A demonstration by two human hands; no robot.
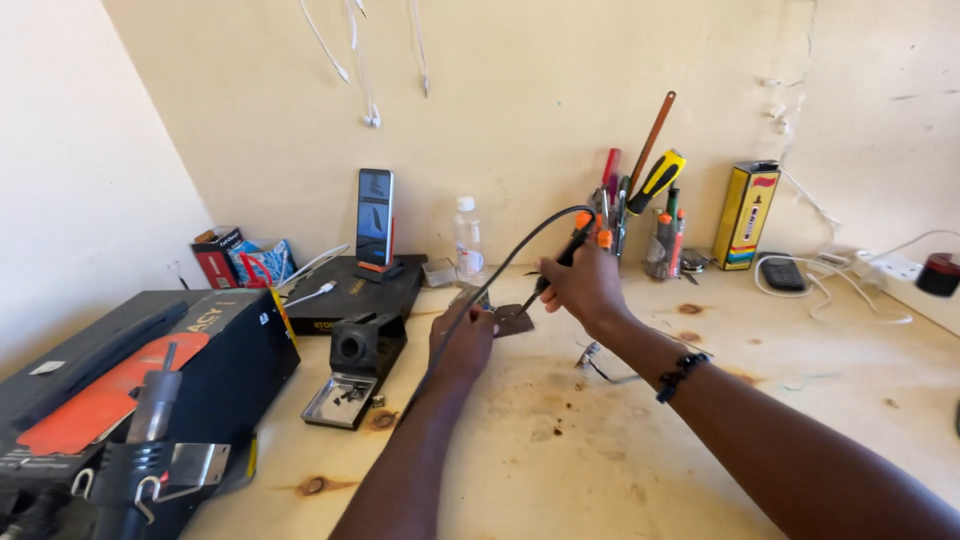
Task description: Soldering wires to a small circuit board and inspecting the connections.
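Note:
My right hand (583,285) grips a soldering iron (575,243) with a black and orange handle, its tip angled down to the left. Its black cable arcs up and over towards my left arm. The tip meets a small dark flat piece (514,318) lying on the wooden bench (620,450). My left hand (463,340) rests on the bench just left of that piece, fingers on or beside it; what it grips is hidden. A dark bead bracelet (682,375) circles my right wrist.
A black soldering iron stand (358,368) with a metal tray sits left of my hands. A black station box (130,400) fills the left edge. At the back stand a propped phone (374,217), a clear bottle (468,246), a tool holder (640,210), a yellow box (745,215) and a power strip (885,268).

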